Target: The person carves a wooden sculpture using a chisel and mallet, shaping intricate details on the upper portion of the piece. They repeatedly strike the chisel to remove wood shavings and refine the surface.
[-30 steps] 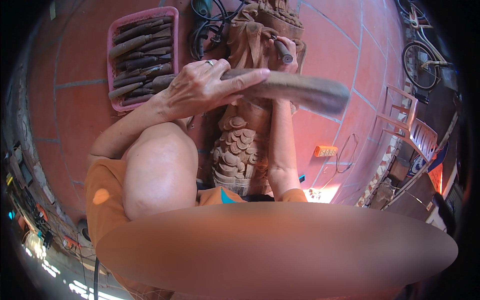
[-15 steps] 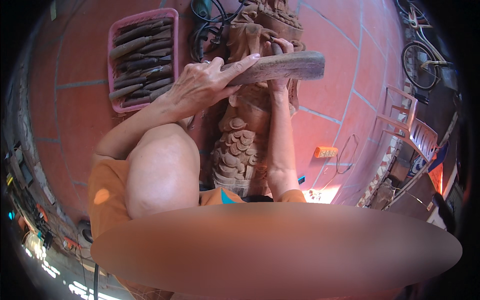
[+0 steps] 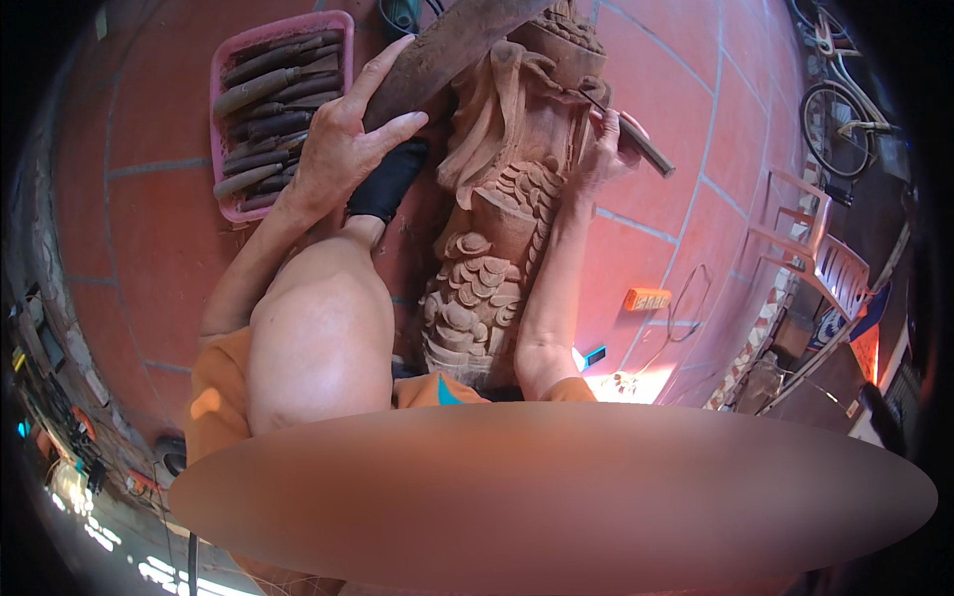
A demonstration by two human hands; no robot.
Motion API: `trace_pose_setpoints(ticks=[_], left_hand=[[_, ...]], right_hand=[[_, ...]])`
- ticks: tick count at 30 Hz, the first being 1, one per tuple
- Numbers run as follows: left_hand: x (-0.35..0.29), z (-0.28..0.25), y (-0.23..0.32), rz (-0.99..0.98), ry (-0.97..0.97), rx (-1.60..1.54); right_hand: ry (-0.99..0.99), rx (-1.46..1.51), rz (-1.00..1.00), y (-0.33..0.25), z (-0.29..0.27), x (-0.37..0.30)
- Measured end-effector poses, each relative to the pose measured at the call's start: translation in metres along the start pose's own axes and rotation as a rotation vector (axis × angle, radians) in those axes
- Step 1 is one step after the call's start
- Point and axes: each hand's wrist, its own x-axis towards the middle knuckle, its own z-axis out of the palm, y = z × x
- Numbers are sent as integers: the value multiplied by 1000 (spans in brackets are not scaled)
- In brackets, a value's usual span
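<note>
A carved wooden statue (image 3: 509, 199) lies lengthwise before me, with draped folds at its far part and scale-like relief nearer. My right hand (image 3: 604, 157) is closed round a chisel (image 3: 648, 147) at the statue's right side. The chisel's thin blade points up-left onto the wood, while its handle sticks out to the lower right. To the left of the statue, my left hand (image 3: 343, 144) grips a thick wooden mallet (image 3: 447, 58), thumb and index finger stretched along it. The mallet slants away to the upper right, over the statue's far left side.
A pink basket (image 3: 217, 149) full of wood-handled carving tools stands on the red tiled floor at left. My bent knee (image 3: 320, 333) is close to the statue. At right are an orange power strip (image 3: 647, 300) with a cable, a plastic chair (image 3: 840, 273) and a bicycle (image 3: 835, 124).
My left hand has moved left and the mallet has swung up and away from over my right hand. My right hand has shifted right, with the chisel handle now slanting outward.
</note>
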Motion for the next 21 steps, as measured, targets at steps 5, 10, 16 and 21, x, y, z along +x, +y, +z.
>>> trace_pose_setpoints(ticks=[5,10,16,21], left_hand=[[1,10,-4,-12,-24,-6],[2,17,-9,45,-41,-9],[1,12,-13,-57,-54,-19],[1,10,-13,-74,-43,-15]], right_hand=[[-31,122,-20,-9,-9,10],[-188,144,155,-31,5,14],[-339,73,138,-40,23,15],[-480,-205,-105,-30,34,27]])
